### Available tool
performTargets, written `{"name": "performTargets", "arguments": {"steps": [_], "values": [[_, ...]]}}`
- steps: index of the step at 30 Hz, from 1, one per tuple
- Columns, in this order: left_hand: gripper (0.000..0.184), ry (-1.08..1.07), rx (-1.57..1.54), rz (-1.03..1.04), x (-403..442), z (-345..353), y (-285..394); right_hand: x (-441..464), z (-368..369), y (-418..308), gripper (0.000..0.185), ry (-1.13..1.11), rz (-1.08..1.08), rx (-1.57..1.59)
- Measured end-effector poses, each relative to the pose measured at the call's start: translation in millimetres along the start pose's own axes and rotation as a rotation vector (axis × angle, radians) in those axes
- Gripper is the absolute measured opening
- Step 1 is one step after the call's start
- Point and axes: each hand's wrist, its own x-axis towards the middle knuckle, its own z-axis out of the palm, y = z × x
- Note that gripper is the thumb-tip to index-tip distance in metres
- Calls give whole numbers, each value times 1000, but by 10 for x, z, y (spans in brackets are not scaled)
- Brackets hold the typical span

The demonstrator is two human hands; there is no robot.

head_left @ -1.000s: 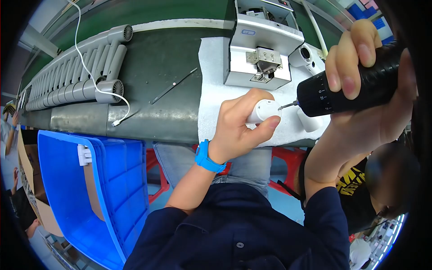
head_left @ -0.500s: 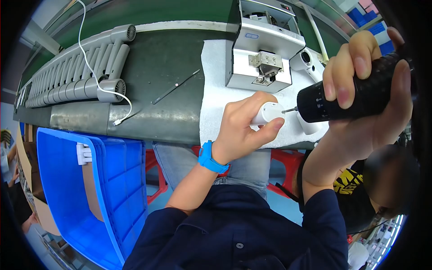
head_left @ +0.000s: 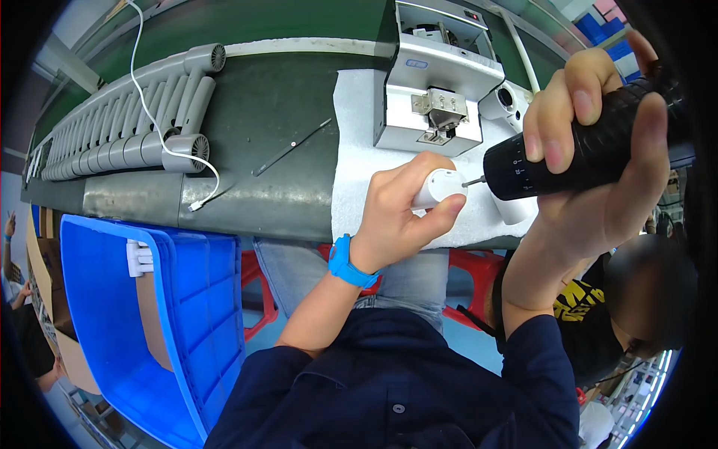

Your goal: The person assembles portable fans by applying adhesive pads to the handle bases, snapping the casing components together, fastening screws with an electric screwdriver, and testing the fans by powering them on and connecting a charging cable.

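Note:
My left hand (head_left: 404, 209) is closed around a white cylindrical part (head_left: 441, 187), its round end face turned toward the right. In my right hand (head_left: 591, 127) is a black electric screwdriver (head_left: 516, 168), held with the fingers wrapped about its body. Its thin bit (head_left: 474, 182) points left, with the tip at the edge of the white part's end face; whether it sits in a screw is too small to tell. Both hands are above a white cloth (head_left: 359, 165). Another white cylindrical piece (head_left: 512, 209) lies on the cloth beneath the screwdriver.
Beyond my hands stands a silver machine (head_left: 430, 82), with white pieces (head_left: 497, 101) to its right. A thin dark rod (head_left: 292, 147) lies on the bench; grey tubular parts (head_left: 134, 120) and a white cable (head_left: 153, 112) are further left. A blue crate (head_left: 202, 299) stands at my left; a person (head_left: 598, 307) is at my right.
My right hand and the screwdriver have shifted slightly left. The white part in my left hand has also moved a little left, with the bit still at its end face.

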Motion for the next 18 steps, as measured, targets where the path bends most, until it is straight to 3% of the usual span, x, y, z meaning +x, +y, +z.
{"name": "performTargets", "arguments": {"steps": [5,8,9,14,18], "values": [[21,18,-20,5,-36,-22,-47,84,-339,-4,34,173,12,115],[27,10,-31,32,-46,-42,-79,5,-315,460,19,214,-60,-31],[34,-9,-26,61,-43,-39,-87,-42,-236,630,18,380,-30,-127],[36,-4,-23,39,-58,-49,-75,-169,-252,1010,44,395,-48,-87],[39,12,-39,19,-52,-56,-62,-133,-273,1016,45,387,-65,-111]]}}
